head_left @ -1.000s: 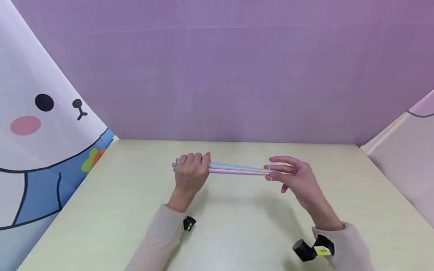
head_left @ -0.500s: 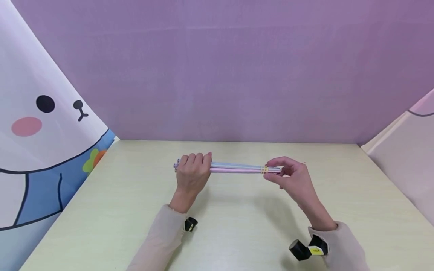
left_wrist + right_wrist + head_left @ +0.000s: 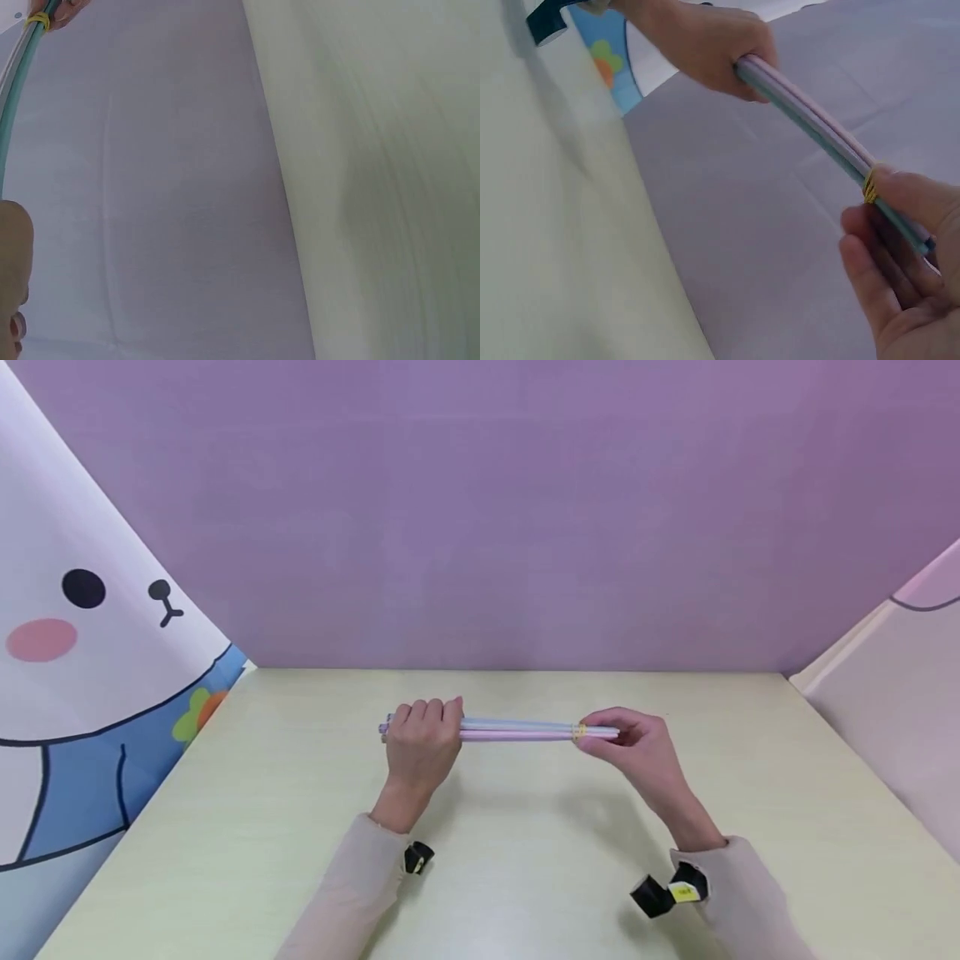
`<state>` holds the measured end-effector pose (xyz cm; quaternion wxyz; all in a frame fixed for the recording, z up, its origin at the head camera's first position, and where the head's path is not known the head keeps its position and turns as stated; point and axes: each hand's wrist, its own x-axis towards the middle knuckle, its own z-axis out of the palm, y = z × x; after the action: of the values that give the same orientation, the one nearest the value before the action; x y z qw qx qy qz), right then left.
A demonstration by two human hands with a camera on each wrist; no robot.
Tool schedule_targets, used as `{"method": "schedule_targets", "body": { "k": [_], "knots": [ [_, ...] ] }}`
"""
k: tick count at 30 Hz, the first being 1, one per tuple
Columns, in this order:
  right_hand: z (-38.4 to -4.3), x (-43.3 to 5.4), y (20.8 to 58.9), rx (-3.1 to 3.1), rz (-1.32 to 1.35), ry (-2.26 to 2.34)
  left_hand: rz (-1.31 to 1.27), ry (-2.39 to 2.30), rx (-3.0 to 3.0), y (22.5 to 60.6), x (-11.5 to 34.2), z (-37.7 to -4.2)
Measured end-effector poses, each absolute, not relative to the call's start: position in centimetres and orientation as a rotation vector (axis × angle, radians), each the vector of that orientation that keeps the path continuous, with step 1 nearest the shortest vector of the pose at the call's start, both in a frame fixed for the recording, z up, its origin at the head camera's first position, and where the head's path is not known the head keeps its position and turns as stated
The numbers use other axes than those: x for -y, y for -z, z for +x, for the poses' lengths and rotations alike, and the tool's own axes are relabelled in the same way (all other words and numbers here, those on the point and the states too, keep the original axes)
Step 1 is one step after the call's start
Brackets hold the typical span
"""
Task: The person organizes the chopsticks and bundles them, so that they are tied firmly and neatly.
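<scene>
A bundle of pastel pink, blue and green chopsticks (image 3: 517, 732) is held level above the table. My left hand (image 3: 424, 739) grips its thicker end, knuckles up, with the stick ends poking out beyond the fist. Near the thinner end a yellow rubber band (image 3: 870, 187) is wound in several turns around the bundle. My right hand (image 3: 637, 750) pinches at this band with thumb and fingertips, and the thin tips reach into the palm side of that hand. In the left wrist view only part of the left hand (image 3: 13, 262) shows, at the left edge.
Below the hands lies a pale wooden table (image 3: 495, 877). A purple cloth backdrop (image 3: 517, 518) rises behind its far edge, with a printed cartoon cloth (image 3: 82, 702) at the left and a pale cloth (image 3: 900, 693) at the right. Each sleeve carries a black wrist camera (image 3: 660, 893).
A loop of the rubber band was stretched over the right fingers; it now sits tight on the chopsticks. The right hand has moved slightly left and its fingers have closed in. The left hand keeps its grip.
</scene>
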<state>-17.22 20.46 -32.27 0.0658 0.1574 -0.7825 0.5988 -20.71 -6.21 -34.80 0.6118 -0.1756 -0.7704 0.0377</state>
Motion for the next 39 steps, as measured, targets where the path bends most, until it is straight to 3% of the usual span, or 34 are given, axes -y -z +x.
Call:
{"method": "schedule_targets", "body": {
  "k": [6,18,26,34,39],
  "knots": [
    [-17.6,-18.9,32.2,2.485,0.468,-1.743,-0.430,-0.124,1.755,34.8,6.4,-20.4],
    [-17.6,-21.0,32.2,2.365,0.630,-1.745,-0.382,-0.146,1.743,34.6,6.0,-19.7],
    [-17.1,-19.3,32.3,2.450,0.607,-1.538,-0.406,-0.209,1.689,34.7,5.3,-19.8],
    [-16.7,-20.9,31.0,2.349,0.734,-1.314,-0.393,-0.179,1.695,34.1,5.2,-19.4],
    [-16.9,-19.2,31.9,2.192,0.828,-0.945,-0.381,-0.247,1.697,34.1,5.0,-18.8]
  ]
}}
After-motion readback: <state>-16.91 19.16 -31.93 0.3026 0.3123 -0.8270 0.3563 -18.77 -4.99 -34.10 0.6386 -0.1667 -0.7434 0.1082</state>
